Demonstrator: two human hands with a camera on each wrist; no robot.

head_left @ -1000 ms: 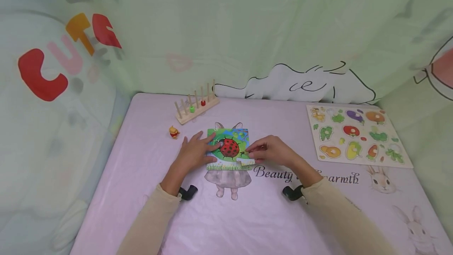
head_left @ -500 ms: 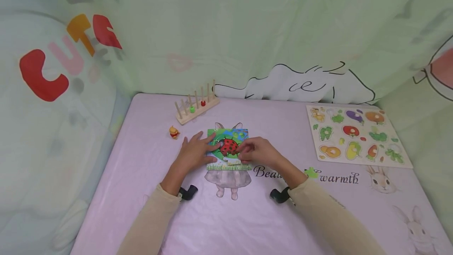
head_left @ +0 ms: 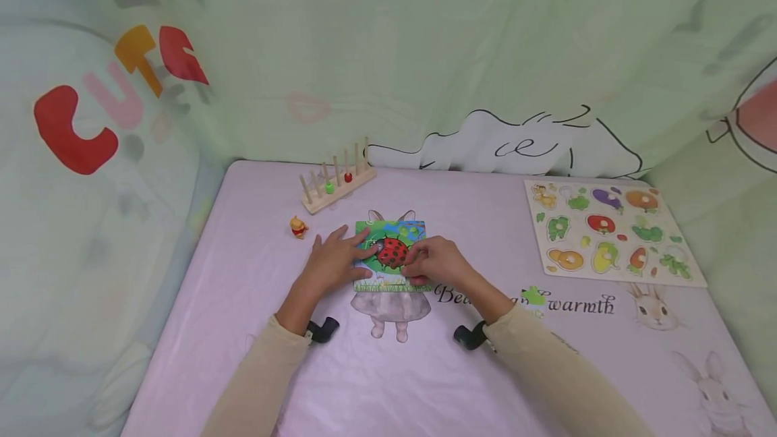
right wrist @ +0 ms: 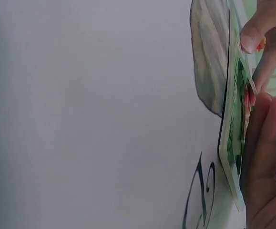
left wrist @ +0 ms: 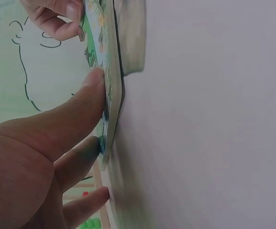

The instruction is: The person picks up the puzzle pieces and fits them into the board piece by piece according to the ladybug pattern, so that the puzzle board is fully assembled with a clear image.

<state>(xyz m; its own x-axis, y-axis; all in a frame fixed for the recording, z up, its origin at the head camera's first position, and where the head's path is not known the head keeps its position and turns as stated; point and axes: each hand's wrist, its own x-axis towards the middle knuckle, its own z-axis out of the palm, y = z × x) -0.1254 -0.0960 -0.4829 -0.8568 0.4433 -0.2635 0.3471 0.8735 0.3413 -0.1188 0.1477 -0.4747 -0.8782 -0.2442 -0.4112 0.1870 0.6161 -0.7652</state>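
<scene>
A ladybug jigsaw puzzle [head_left: 393, 250] in a flat square tray lies on the pink tablecloth, in front of the body. My left hand [head_left: 328, 263] rests on its left side, fingers straight and spread; in the left wrist view the thumb [left wrist: 95, 81] presses on the near edge. Over the lower right of the puzzle, my right hand [head_left: 442, 263] pinches a puzzle piece [left wrist: 88, 40] between thumb and fingers. That piece is tilted against the picture, partly hidden by the fingers. A loose green puzzle piece [head_left: 533, 296] lies on the cloth to the right.
Behind the puzzle stands a wooden peg rack [head_left: 340, 191] with green and red beads. A small yellow bear figure [head_left: 298, 226] stands left of the puzzle. At the far right lies a vegetable peg board [head_left: 616, 231]. A printed curtain [head_left: 425, 52] closes off the back.
My right hand has moved left over the puzzle with the piece in its pinch, lowering it onto the lower right. The loose green piece has come into view. The left hand has stayed put.
</scene>
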